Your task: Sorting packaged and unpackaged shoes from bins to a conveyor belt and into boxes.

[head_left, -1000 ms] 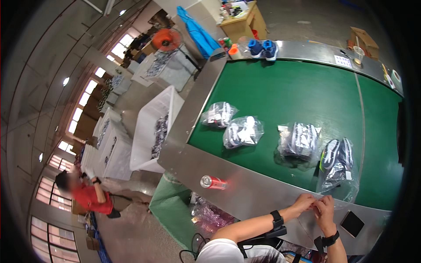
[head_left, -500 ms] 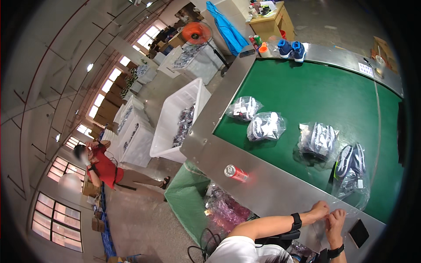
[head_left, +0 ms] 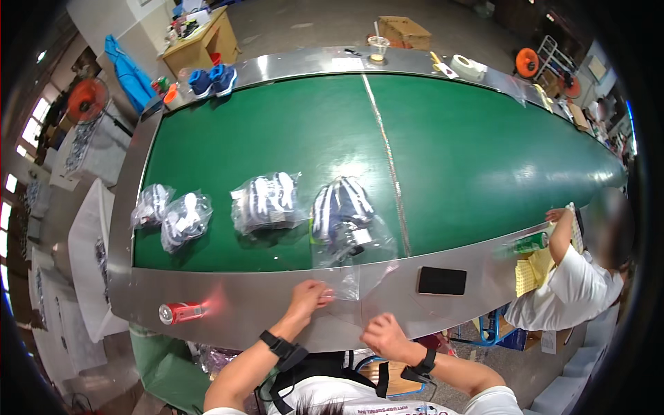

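We count four clear bags of dark shoes with white soles or stripes on the green belt, all on its near part. Two, the first bag and the second bag, sit close together at the left; the third bag lies in the middle, and the fourth bag, farthest right, is nearest our two hands. Its loose clear end spreads over the near steel edge.

Our left hand is at that loose plastic, fingers bent and fingertips close together; we cannot tell whether they pinch the film. Our right hand is over the steel edge, apart from the left, its fingers curled in; we cannot tell whether anything is clamped there. Each wrist wears one black band.

On the same edge we see one red can, lying on its side or tilted by the lens, we cannot tell which, and one black phone. Along the far rim we count two blue shoes, one clear cup and one roll of tape. At the right, one co-worker in white reaches one hand toward the belt's side.
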`<action>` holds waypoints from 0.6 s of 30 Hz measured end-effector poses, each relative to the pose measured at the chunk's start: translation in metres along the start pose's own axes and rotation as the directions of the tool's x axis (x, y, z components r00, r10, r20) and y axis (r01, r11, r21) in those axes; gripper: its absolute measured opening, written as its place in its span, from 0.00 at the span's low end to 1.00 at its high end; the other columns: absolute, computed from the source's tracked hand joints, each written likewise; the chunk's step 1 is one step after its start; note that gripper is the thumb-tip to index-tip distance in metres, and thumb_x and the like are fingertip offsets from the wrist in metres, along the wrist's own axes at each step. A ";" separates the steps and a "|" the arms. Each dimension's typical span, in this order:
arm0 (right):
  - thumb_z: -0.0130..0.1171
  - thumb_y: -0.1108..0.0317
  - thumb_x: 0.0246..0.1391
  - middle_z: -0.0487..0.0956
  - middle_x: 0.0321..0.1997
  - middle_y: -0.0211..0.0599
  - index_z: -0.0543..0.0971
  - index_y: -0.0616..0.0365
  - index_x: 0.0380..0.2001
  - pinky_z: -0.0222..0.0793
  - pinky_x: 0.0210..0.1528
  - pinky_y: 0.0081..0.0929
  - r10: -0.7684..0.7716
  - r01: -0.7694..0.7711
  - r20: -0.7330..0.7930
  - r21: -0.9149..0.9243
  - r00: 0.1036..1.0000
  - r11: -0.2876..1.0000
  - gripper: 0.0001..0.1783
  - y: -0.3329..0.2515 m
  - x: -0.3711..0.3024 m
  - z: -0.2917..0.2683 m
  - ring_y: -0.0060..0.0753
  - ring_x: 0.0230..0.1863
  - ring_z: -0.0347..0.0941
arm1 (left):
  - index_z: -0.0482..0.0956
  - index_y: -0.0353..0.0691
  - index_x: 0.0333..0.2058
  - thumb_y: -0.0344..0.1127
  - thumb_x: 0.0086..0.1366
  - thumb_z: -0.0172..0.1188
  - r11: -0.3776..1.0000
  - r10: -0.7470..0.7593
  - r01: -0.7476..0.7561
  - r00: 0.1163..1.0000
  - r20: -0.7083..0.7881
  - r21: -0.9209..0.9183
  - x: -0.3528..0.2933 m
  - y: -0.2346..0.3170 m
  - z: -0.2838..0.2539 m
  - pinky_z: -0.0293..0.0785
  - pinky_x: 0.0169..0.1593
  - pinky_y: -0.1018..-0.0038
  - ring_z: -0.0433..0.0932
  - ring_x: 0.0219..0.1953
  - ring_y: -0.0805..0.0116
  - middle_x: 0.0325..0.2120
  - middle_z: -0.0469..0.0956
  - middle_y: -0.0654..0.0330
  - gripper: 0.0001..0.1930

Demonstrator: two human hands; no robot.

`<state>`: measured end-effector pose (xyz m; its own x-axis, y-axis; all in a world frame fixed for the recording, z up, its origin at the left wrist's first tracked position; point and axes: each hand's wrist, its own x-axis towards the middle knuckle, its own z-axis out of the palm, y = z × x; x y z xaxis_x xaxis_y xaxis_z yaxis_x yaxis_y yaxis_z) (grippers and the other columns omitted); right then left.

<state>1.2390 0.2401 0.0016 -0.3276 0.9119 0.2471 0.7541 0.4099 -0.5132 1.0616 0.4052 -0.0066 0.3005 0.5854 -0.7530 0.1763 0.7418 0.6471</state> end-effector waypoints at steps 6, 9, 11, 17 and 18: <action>0.52 0.69 0.41 0.75 0.29 0.30 0.76 0.50 0.23 0.63 0.35 0.34 0.123 -0.015 0.808 -0.141 0.576 0.990 0.04 0.010 -0.153 0.016 0.34 0.35 0.71 | 0.71 0.36 0.32 0.35 0.62 0.50 0.996 0.088 -0.088 0.996 -0.010 0.027 -0.005 0.013 -0.027 0.74 0.34 0.78 0.78 0.29 0.69 0.31 0.77 0.55 0.08; 0.51 0.70 0.43 0.76 0.27 0.33 0.76 0.52 0.24 0.66 0.30 0.31 -0.056 -0.156 0.935 0.117 0.349 0.981 0.05 0.009 -0.156 0.010 0.35 0.31 0.73 | 0.71 0.36 0.33 0.35 0.62 0.50 0.991 0.121 -0.119 0.992 -0.022 0.069 -0.012 0.021 -0.037 0.73 0.35 0.78 0.78 0.29 0.70 0.31 0.77 0.56 0.08; 0.50 0.70 0.44 0.76 0.26 0.34 0.77 0.53 0.25 0.68 0.29 0.30 -0.189 -0.171 0.926 0.255 0.328 0.952 0.05 0.018 -0.120 0.001 0.35 0.29 0.74 | 0.72 0.33 0.36 0.36 0.62 0.51 0.989 0.133 -0.130 0.990 -0.039 0.073 -0.009 0.023 -0.041 0.71 0.33 0.81 0.78 0.28 0.72 0.30 0.78 0.56 0.10; 0.52 0.64 0.48 0.77 0.30 0.40 0.74 0.52 0.29 0.70 0.28 0.35 0.595 -0.643 0.381 -0.002 0.708 0.766 0.06 0.094 -0.063 -0.016 0.42 0.26 0.74 | 0.73 0.32 0.41 0.36 0.62 0.51 0.991 0.120 -0.128 0.982 0.144 0.047 -0.018 0.040 -0.062 0.73 0.35 0.76 0.78 0.29 0.69 0.32 0.78 0.56 0.14; 0.52 0.64 0.48 0.77 0.30 0.40 0.74 0.52 0.29 0.70 0.28 0.35 0.592 -0.639 0.371 0.005 0.716 0.769 0.06 0.102 -0.056 -0.018 0.42 0.26 0.74 | 0.72 0.34 0.44 0.36 0.61 0.51 0.909 0.227 -0.246 0.969 0.094 0.335 -0.016 0.042 -0.071 0.72 0.37 0.75 0.77 0.32 0.66 0.35 0.77 0.54 0.15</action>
<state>1.3446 0.2310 -0.0498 0.0009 0.9020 -0.4318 0.7867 -0.2673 -0.5565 0.9979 0.4504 0.0240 0.4196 0.7052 -0.5715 0.4007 0.4210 0.8137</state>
